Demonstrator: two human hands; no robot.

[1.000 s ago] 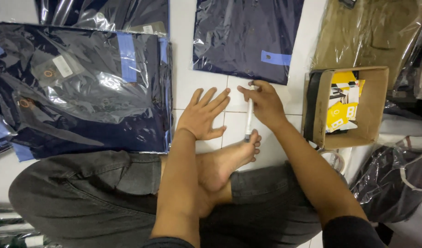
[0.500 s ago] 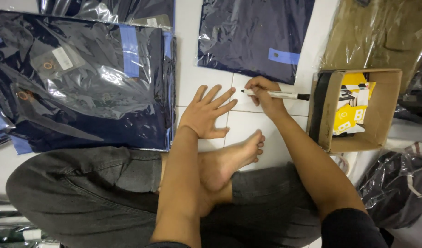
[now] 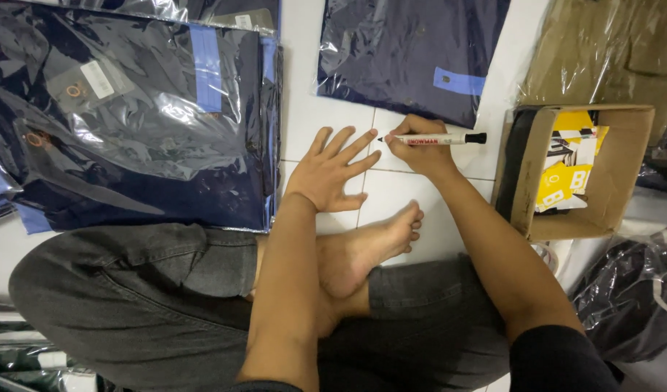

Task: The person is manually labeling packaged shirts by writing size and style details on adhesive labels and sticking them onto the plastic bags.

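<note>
White marker | right hand grips | lies level, cap right

The light is even and rather bright, coming from above. Strong white glare lies on the plastic bags at the far left. Shadows are soft and short. The picture is sharp, with slight stretching at the edges.

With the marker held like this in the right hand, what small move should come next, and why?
Probably tilt the marker until its tip points down at the floor tile. The right hand holds it almost level, tip toward the left hand, which lies flat with fingers spread on the tile. What it should mark is not visible.
</note>
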